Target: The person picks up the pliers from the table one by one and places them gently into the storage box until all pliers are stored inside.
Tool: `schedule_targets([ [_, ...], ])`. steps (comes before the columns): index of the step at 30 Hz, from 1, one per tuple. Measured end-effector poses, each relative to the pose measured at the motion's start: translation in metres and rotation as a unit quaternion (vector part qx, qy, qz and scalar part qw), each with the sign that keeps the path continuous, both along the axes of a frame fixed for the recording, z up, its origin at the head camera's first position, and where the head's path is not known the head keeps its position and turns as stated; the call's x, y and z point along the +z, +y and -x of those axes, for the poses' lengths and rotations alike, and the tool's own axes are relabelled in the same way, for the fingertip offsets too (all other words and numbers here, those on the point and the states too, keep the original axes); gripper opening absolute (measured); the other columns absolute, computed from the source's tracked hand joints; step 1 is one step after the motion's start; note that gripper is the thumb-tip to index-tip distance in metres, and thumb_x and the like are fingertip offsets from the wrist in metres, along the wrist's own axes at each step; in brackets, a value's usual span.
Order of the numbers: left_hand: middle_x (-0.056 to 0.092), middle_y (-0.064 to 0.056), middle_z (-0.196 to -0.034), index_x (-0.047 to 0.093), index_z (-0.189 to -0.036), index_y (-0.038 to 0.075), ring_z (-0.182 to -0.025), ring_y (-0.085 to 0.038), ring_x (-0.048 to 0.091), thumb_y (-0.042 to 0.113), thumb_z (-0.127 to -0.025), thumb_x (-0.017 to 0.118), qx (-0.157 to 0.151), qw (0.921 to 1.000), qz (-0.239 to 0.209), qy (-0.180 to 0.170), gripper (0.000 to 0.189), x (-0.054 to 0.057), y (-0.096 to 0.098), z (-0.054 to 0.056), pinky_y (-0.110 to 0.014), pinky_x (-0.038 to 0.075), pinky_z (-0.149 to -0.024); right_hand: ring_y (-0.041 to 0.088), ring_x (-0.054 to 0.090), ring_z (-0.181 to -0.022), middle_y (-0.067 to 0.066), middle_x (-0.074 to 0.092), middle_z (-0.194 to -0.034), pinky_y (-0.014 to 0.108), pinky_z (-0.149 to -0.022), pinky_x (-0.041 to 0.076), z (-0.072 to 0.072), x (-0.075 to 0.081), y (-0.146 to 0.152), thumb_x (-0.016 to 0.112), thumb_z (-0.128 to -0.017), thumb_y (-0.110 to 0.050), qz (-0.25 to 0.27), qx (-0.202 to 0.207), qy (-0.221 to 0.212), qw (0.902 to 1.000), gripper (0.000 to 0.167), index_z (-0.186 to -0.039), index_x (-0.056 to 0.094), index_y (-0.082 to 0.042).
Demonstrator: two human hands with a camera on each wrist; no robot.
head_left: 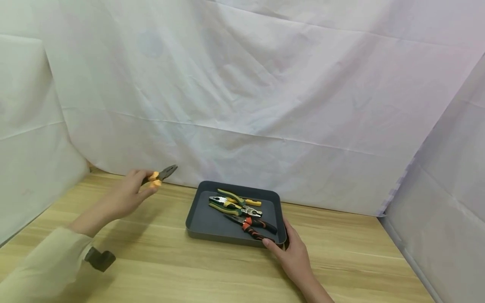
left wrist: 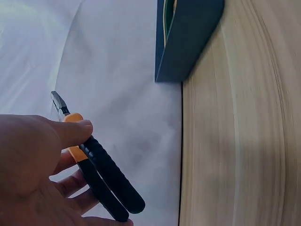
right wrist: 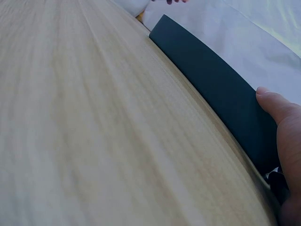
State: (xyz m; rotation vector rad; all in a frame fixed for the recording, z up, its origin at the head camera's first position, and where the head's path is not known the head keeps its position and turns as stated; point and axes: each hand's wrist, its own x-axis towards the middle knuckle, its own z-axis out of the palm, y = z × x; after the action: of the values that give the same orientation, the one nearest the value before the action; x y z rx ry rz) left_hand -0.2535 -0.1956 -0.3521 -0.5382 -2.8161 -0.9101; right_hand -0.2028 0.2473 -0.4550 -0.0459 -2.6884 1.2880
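Note:
My left hand [head_left: 129, 195] holds a pair of combination pliers [head_left: 161, 175] with orange and black handles above the table, left of the tray. Their dark jaws point up and right in the head view. In the left wrist view, thumb and fingers pinch the pliers [left wrist: 96, 162] near the orange part. My right hand [head_left: 295, 254] grips the dark grey tray [head_left: 201, 219] at its front right corner, thumb at the front rim. In the tray lie red-and-black pliers [head_left: 248, 223] and, behind them, green-and-yellow pliers [head_left: 223, 209] overlapping another yellow-handled pair [head_left: 251, 202].
The tray stands on a wood-grain table [head_left: 212, 269], near its back edge. A white cloth [head_left: 242, 105] hangs behind it, and more white cloth [head_left: 447, 168] hangs at the sides. A black device [head_left: 100, 259] is on my left wrist.

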Motion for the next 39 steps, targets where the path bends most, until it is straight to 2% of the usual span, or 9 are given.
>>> schedule_targets([
  [7,0.042,-0.031,-0.14,0.042,-0.144,-0.01,-0.129,-0.046,0.046,0.02,-0.106,0.055,-0.023,0.9995,-0.02,0.003,0.05,-0.001,0.033,0.001,-0.064,0.044,-0.102,0.037,0.039,-0.148,0.014,0.039,-0.161,0.052,-0.116,0.041,0.002,-0.003,0.0,0.076,-0.083,-0.06,0.003,0.002,-0.003,1.0,0.101,-0.16,0.03,-0.014],
  [11,0.045,-0.027,-0.137,0.044,-0.143,-0.007,-0.126,-0.042,0.051,0.02,-0.105,0.056,-0.035,0.999,-0.023,0.018,0.048,-0.002,0.05,0.001,-0.061,0.046,-0.101,0.037,0.039,-0.148,0.014,0.039,-0.161,0.053,-0.116,0.041,0.002,-0.002,0.0,0.076,-0.082,-0.06,0.002,0.0,-0.001,1.0,0.101,-0.16,0.031,-0.015],
  [18,0.048,-0.019,-0.137,0.047,-0.143,0.001,-0.129,-0.037,0.053,0.018,-0.104,0.059,-0.066,0.9967,-0.036,0.032,0.045,-0.009,0.077,0.002,-0.057,0.048,-0.103,0.039,0.039,-0.148,0.017,0.038,-0.161,0.055,-0.116,0.039,0.001,0.0,-0.001,0.075,-0.084,-0.06,-0.01,0.005,0.003,0.9999,0.1,-0.16,0.031,-0.012],
  [25,0.051,-0.018,-0.136,0.049,-0.143,0.0,-0.124,-0.033,0.058,0.02,-0.103,0.061,-0.091,0.9941,0.001,0.06,0.046,-0.015,0.105,0.0,-0.05,0.052,-0.097,0.039,0.038,-0.149,0.017,0.037,-0.162,0.055,-0.117,0.038,0.0,0.001,-0.002,0.074,-0.084,-0.061,-0.011,0.005,0.001,0.9999,0.101,-0.16,0.03,-0.012],
  [31,0.054,-0.014,-0.14,0.05,-0.145,0.005,-0.129,-0.031,0.057,0.025,-0.103,0.06,-0.102,0.993,0.035,0.048,0.047,-0.02,0.128,-0.001,-0.049,0.052,-0.102,0.04,0.037,-0.149,0.018,0.036,-0.162,0.056,-0.117,0.038,-0.001,0.002,-0.002,0.074,-0.084,-0.062,-0.013,0.005,0.0,0.9999,0.101,-0.16,0.03,-0.012],
  [39,0.055,-0.012,-0.14,0.052,-0.142,0.007,-0.131,-0.033,0.054,0.023,-0.102,0.062,-0.142,0.9874,0.059,0.038,0.044,-0.029,0.151,0.001,-0.049,0.051,-0.102,0.039,0.037,-0.149,0.015,0.037,-0.162,0.056,-0.118,0.037,-0.001,0.001,-0.001,0.075,-0.082,-0.063,-0.011,-0.004,-0.008,0.9999,0.102,-0.16,0.03,-0.014],
])
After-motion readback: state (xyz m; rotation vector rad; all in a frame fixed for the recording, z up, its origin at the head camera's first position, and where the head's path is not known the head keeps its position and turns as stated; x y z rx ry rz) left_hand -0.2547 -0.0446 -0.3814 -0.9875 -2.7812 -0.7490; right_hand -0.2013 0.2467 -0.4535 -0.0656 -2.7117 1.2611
